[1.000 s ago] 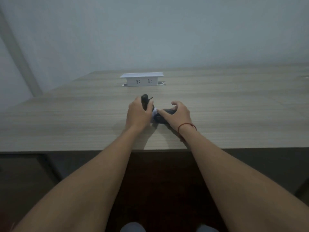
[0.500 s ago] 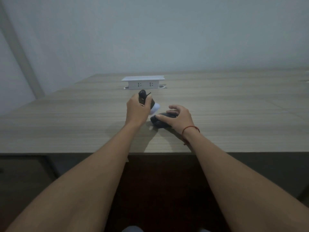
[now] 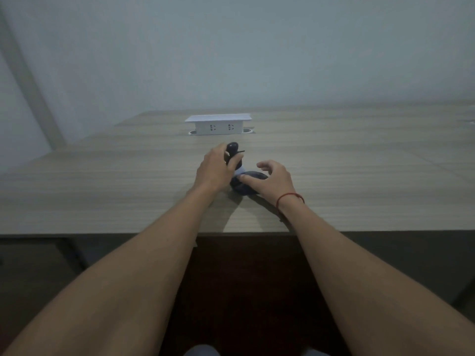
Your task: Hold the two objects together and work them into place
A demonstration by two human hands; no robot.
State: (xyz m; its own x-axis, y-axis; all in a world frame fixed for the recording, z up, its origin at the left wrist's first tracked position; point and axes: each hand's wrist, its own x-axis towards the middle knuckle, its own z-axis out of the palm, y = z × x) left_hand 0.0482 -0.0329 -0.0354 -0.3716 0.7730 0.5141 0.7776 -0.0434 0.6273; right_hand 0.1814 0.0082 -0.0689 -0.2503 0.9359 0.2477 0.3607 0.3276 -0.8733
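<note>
Left hand (image 3: 214, 170) gripped a black object (image 3: 233, 152), right hand (image 3: 273, 179) loosely curled, thumb touching a dark rounded thing (image 3: 243, 187) on the table (image 3: 102, 191).

- Looks like an office or meeting room.
- Long wood-grain desk (image 3: 359, 176) with a dark edge and dark frame beneath.
- White pop-up socket box (image 3: 218, 124) built into the desktop, two outlets facing forward.
- Plain pale wall (image 3: 257, 52) behind, bare and undecorated.
</note>
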